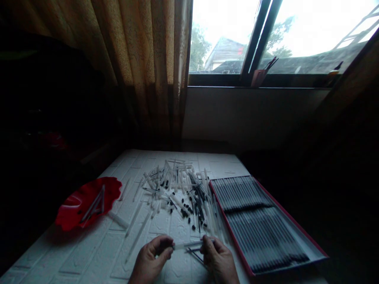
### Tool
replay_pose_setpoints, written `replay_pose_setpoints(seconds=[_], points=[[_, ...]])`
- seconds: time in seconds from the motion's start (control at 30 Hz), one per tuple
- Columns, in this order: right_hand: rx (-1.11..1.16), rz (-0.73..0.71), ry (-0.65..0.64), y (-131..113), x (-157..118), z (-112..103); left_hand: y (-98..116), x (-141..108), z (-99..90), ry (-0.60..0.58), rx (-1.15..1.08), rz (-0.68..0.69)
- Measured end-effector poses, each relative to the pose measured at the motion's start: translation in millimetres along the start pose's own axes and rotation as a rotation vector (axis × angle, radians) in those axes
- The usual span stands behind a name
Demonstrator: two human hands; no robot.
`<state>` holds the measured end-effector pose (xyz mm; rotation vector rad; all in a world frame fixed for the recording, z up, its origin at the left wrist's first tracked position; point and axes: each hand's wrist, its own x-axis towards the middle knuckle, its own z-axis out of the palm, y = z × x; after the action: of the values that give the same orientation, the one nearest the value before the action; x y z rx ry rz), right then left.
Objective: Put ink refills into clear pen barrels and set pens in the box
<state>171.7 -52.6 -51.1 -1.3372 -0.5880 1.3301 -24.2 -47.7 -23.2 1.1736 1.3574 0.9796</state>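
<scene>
1 translucent pen barrel (pixel 187 245), pinched between my left hand (pixel 156 254) and right hand (pixel 218 256), over the brick-patterned surface (pixel 89 262). Beyond: loose barrels (pixel 177 179), black caps (pixel 185 213). Left: 1 red dish (pixel 66 215). Right: 1 pen-filled box (pixel 303 240).

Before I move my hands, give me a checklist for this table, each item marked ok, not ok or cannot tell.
1. Right hand gripping the slim translucent plastic tube: ok.
2. Left hand at the tube's other end: ok.
3. Thin dark rods free of the right hand's grip: cannot tell; they run up to its fingers.
4. Small black cylindrical pieces gathered in a container: not ok; many lie scattered on the white brick-patterned table.
5. Shallow red-edged box open: ok; two rows of slim sticks show inside.
6. Red scalloped plate apart from both hands: ok.
</scene>
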Motion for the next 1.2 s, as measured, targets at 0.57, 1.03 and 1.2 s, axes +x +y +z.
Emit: replay_pose_setpoints(seconds=[0.57, 1.03, 1.2], points=[[-0.097, -0.104, 0.021, -13.3, -5.5, -3.7, 2.4, -9.3, 8.1, -0.072, 0.116, -0.002], [-0.028, -0.086, 0.016, -11.6, -6.6, -1.8, 4.7, -14.2, 5.5, 0.011, 0.312, 0.157], [0.052, -0.077, -0.072, -7.8, -5.2, 0.5, -1.4, -13.7, 9.1, -0.026, 0.247, 0.115]])
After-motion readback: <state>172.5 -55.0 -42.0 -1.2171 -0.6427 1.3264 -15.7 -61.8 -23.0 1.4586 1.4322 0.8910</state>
